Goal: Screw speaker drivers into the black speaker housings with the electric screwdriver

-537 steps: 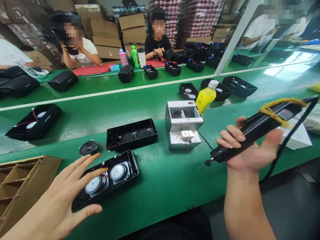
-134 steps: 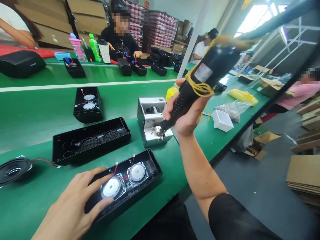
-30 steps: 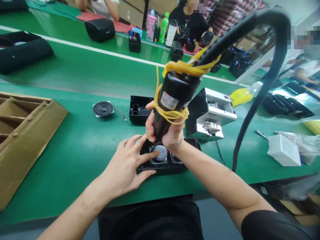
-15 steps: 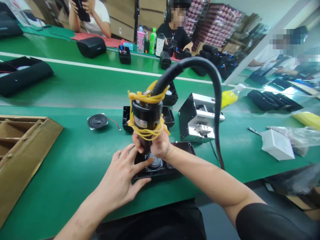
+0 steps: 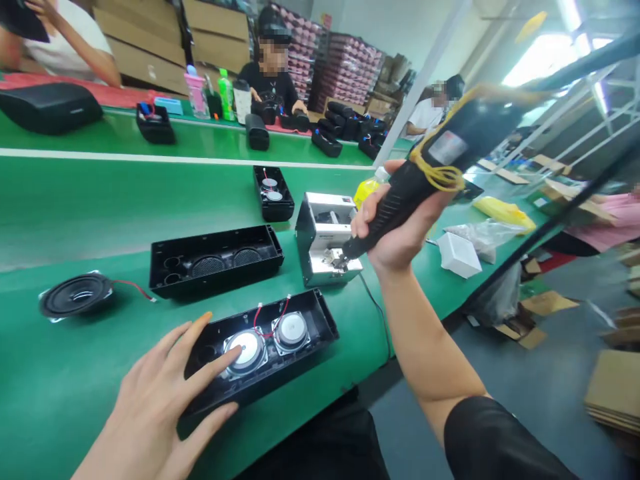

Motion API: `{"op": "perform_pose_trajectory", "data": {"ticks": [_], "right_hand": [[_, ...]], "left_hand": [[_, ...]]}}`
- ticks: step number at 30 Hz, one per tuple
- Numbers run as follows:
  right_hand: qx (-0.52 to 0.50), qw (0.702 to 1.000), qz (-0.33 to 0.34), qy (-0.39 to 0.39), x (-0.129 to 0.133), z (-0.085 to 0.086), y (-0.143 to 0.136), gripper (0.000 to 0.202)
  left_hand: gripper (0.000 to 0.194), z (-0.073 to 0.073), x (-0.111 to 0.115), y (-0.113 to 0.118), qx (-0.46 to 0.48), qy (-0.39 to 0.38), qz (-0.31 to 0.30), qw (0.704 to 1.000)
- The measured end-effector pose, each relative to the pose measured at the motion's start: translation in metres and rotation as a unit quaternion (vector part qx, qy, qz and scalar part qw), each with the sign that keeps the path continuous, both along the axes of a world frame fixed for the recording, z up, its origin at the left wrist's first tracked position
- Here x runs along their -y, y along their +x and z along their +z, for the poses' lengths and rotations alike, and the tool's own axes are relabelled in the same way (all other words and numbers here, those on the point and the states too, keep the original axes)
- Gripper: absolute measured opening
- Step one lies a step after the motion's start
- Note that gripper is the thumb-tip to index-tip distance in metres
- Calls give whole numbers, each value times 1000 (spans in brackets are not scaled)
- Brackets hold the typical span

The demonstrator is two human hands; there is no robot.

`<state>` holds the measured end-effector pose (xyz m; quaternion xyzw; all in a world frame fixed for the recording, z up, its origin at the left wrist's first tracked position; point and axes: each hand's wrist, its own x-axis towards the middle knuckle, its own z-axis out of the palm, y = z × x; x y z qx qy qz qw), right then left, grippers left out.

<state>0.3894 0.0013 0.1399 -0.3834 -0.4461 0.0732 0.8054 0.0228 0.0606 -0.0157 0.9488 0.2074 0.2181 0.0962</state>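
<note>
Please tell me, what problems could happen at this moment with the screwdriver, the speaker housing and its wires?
1. The red wires loop loosely above the two drivers in the speaker housing; the bit could catch them when it comes back.
2. The left hand presses a fingertip on the near driver, which could dent it.
3. The right hand holds the electric screwdriver with its tip at the screw feeder; a badly seated screw might drop on the green belt.
</note>
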Motion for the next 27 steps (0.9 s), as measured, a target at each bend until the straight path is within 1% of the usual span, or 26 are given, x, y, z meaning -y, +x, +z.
{"op": "perform_pose_trajectory", "data": {"ticks": [2, 5, 9, 12, 15, 18, 20, 23, 25, 27], "right_hand": [[-7, 999, -32, -6, -2, -8, 17, 68], [-10, 999, -44, -21, -5, -20, 27, 70], [-10, 999, -2, -35, -4, -29, 28, 69], [-15, 999, 23, -34, -2, -32, 28, 67], [-12, 999, 23, -28, 0, -34, 28, 63], [-5, 999, 22, -23, 3, -36, 26, 63], [-5, 999, 28, -23, 8, -36, 23, 63], [-5, 999, 44, -18, 17, -33, 17, 57], [-10, 999, 48, -12, 25, -28, 12, 57], [-26, 998, 49, -9, 33, -20, 4, 61]], "left_hand": [[61, 3, 3, 3, 2, 7, 6, 1000], [74, 10, 9, 11, 3, 25, 18, 1000], [76, 20, 15, 22, 6, 68, 17, 998], [67, 27, 16, 32, -2, 99, -19, 995], [56, 33, 17, 45, 1, 119, -53, 991], [54, 37, 17, 61, -4, 132, -72, 989], [53, 37, 16, 71, -9, 133, -80, 988], [52, 33, 12, 81, -18, 123, -83, 989], [52, 30, 9, 83, -19, 117, -84, 989], [53, 30, 8, 83, -25, 107, -86, 990]]}}
